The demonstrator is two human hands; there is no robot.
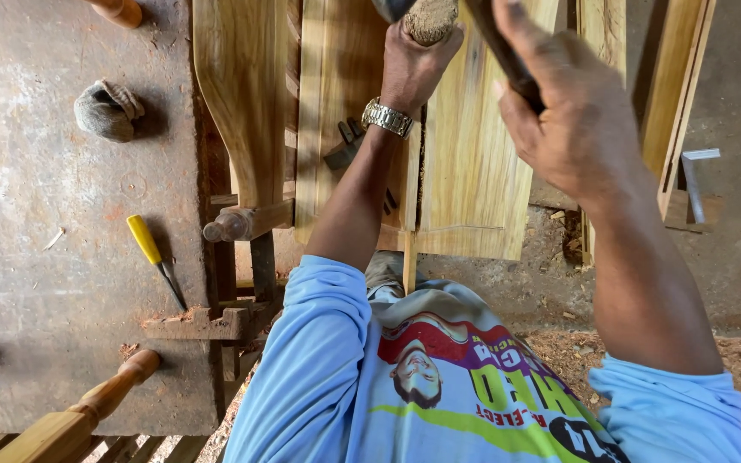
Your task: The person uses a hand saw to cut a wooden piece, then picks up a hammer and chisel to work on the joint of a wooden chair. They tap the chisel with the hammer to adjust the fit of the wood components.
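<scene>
Left hand (413,64): fist closed round a rough wooden handle (430,19), at the frame's top.
Right hand (572,111): raised beside it, fingers wrapped on a dark tool handle (508,60).
Planks (473,163): pale boards directly beneath both hands.
Screwdriver (154,257): yellow-handled, well apart, on the floor.

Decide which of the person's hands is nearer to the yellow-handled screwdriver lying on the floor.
Left. The left hand, wearing a wristwatch, grips a wooden handle above and right of the yellow-handled screwdriver. The right hand is farther right, beyond the planks.
</scene>
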